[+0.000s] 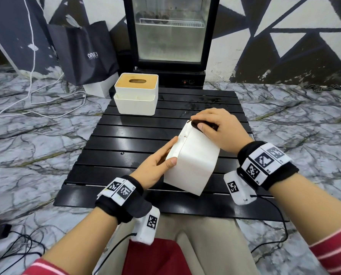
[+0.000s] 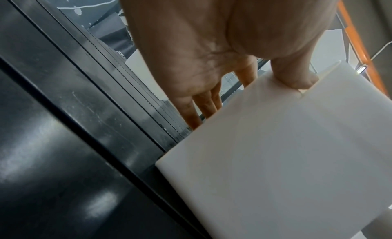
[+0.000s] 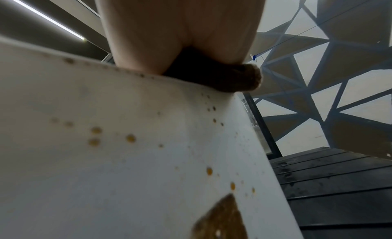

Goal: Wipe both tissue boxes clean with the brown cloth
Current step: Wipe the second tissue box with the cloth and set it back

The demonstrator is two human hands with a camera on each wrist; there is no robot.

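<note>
A white tissue box (image 1: pixel 193 161) is tilted up off the black slatted table (image 1: pixel 126 147). My left hand (image 1: pixel 157 161) grips its left side, thumb (image 2: pixel 297 75) on the near face (image 2: pixel 286 159) and fingers (image 2: pixel 201 107) along the far side. At the box's far top corner my right hand (image 1: pixel 213 128) presses the bunched brown cloth (image 1: pixel 197 123) against it. In the right wrist view the cloth (image 3: pixel 229 80) sits on the box edge, and brown spots and a large brown stain (image 3: pixel 220 219) mark the face (image 3: pixel 127 159) below. A second white tissue box (image 1: pixel 136 94) with a wooden lid stands at the table's far left.
A glass-door fridge (image 1: pixel 170 32) stands behind the table, with a black shopping bag (image 1: pixel 84 52) to its left. White cables (image 1: pixel 32 76) trail over the marble floor on the left, black ones (image 1: pixel 17 243) at the near left. Dark smears (image 1: pixel 203 102) mark the table's far slats.
</note>
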